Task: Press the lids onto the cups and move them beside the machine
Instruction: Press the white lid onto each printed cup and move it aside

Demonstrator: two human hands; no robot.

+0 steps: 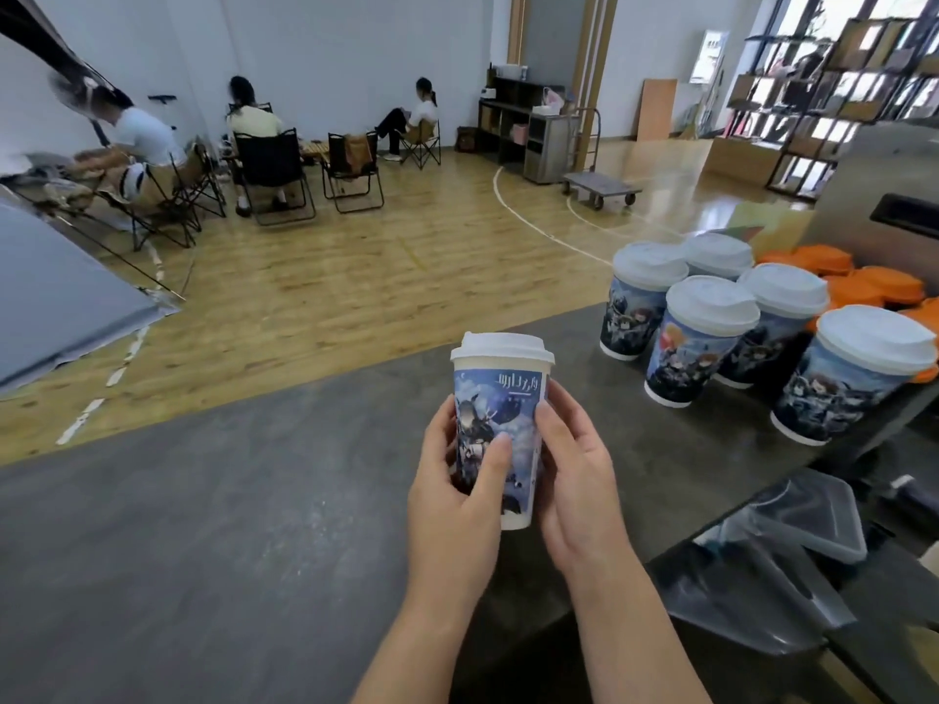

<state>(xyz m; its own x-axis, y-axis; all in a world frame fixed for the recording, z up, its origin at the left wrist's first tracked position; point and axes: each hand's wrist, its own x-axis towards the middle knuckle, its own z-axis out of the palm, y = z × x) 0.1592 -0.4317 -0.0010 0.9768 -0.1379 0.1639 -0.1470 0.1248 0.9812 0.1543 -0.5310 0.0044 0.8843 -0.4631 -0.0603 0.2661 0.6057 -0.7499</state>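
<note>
A printed blue paper cup (513,419) with a white lid (502,348) on top stands at the middle of the grey counter (228,500). My left hand (457,480) grips its left side, thumb across the front. My right hand (574,464) holds its right side with fingers along the wall. Several more lidded cups (706,343) of the same print stand grouped at the right, beside the grey metal machine (874,195).
Orange lids (858,282) lie behind the cup group. Clear plastic containers (792,520) sit on a lower shelf at the right. Beyond the counter's far edge is a wooden floor with folding chairs, seated people and a trolley (599,188).
</note>
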